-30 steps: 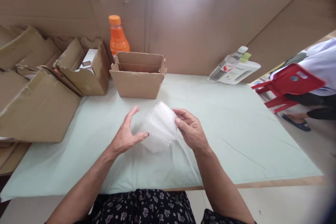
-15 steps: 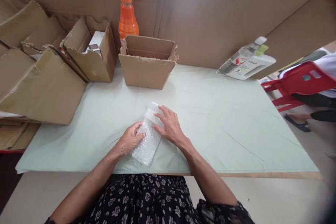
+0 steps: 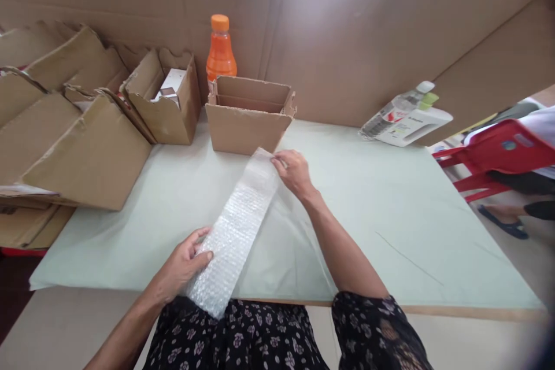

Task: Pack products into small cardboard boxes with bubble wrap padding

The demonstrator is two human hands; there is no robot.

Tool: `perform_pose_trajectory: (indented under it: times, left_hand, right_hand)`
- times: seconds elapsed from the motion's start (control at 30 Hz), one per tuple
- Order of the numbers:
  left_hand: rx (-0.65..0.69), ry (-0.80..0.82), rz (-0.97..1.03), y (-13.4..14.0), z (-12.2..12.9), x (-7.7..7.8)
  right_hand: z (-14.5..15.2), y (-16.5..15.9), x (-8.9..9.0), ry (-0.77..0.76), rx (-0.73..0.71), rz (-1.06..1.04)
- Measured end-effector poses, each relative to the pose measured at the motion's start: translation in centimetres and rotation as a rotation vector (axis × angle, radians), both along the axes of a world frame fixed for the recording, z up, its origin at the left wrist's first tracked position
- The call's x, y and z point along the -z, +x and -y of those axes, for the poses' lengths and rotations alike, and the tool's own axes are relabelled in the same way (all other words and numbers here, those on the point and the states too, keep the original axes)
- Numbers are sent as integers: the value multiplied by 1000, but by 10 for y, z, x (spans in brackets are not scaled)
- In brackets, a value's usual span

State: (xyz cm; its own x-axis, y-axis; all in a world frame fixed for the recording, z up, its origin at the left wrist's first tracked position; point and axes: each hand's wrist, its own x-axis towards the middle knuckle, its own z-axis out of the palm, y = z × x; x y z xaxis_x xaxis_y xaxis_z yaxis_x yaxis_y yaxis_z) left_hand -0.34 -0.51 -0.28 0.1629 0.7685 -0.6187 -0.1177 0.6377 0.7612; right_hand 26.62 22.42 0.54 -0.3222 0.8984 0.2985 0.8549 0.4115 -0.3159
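Note:
A long strip of bubble wrap (image 3: 236,228), likely a sleeve or bag, stretches diagonally over the pale green table cover (image 3: 347,214). Its near end hangs past the table's front edge above my lap. My left hand (image 3: 186,260) grips its left side near the lower end, thumb on top and fingers beneath. At the far right corner, my right hand (image 3: 293,170) pinches the strip between thumb and fingertips. Just beyond that far end stands an open cardboard box (image 3: 247,128); I cannot see its bottom.
Several open cardboard boxes (image 3: 93,156) crowd the left, one holding a small white box (image 3: 171,84). An orange bottle (image 3: 221,55) stands behind the middle box. At the back right lean a clear bottle (image 3: 392,115) and a white jug (image 3: 416,124). A person sits by a red chair (image 3: 507,147).
The bubble wrap, folded short before, is now drawn out to full length. My right hand has moved away with its far end; my left hand has come down and left, nearer to me.

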Motion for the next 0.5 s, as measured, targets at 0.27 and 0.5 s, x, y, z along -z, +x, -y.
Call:
perform_pose_trajectory:
  times: [0.27, 0.5]
  left_hand:
    - [-45, 29, -4, -7, 21, 10]
    - [-166, -1, 307, 11, -31, -14]
  right_hand:
    - [34, -20, 29, -34, -163, -2]
    - [135, 4, 35, -264, -359, -347]
